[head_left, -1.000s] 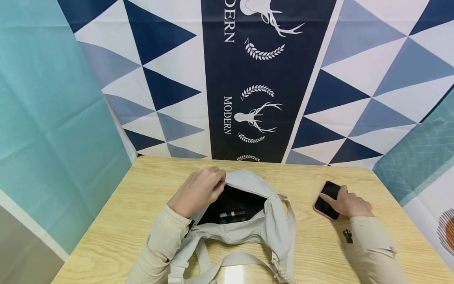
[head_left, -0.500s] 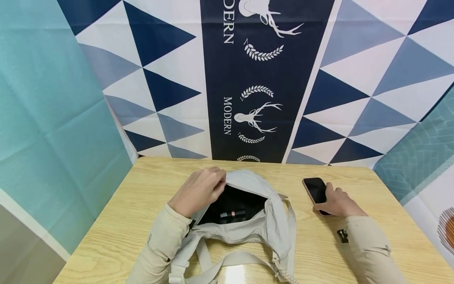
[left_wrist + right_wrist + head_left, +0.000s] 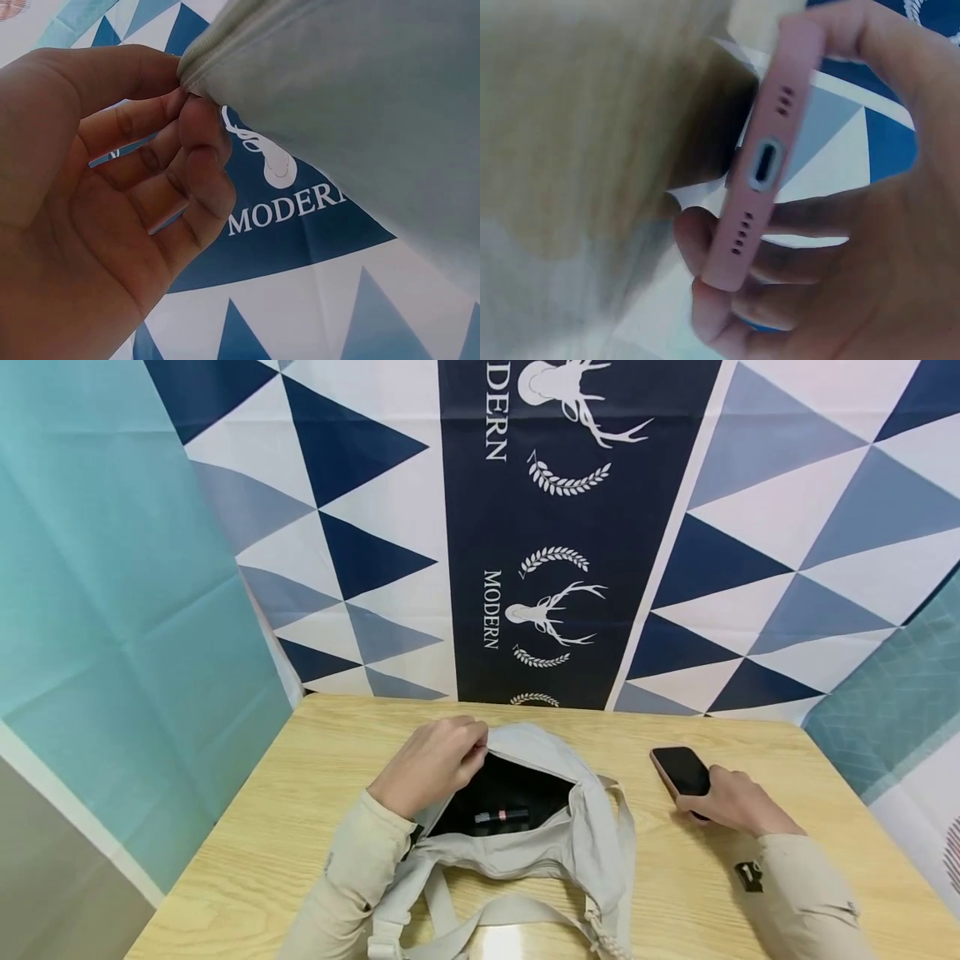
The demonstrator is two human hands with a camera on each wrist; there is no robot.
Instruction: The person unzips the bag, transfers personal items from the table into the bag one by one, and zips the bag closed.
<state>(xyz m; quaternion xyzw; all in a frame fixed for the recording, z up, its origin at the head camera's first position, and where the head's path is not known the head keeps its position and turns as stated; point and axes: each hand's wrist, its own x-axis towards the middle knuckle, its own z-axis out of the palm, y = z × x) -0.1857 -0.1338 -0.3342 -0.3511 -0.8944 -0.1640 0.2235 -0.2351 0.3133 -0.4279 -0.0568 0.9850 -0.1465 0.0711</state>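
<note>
A pale grey fabric bag [image 3: 600, 852] lies unzipped on the table, its dark inside facing up. My left hand [image 3: 435, 762] pinches the edge of the bag's opening between thumb and fingers, and the cloth [image 3: 360, 97] stretches away from the fingertips in the left wrist view. Inside the bag rests a small dark tube [image 3: 502, 816] with a pink band. Over on the right, my right hand [image 3: 738, 802] grips a smartphone [image 3: 681, 770] by its sides. The right wrist view shows the phone's pink case [image 3: 739, 236] end-on, with its charging port.
A small black object [image 3: 748, 875] lies on the wooden table [image 3: 240, 852] beside the right sleeve. Bag straps [image 3: 510, 907] loop toward the front edge. A patterned cloth [image 3: 540, 527] hangs behind the table, and a teal cloth [image 3: 112, 593] hangs at the left.
My right hand has taken the phone by its sides, shifting it leftward and then tilting it up off flat. My left hand keeps its pinch on the bag's edge. The view has shifted slightly.
</note>
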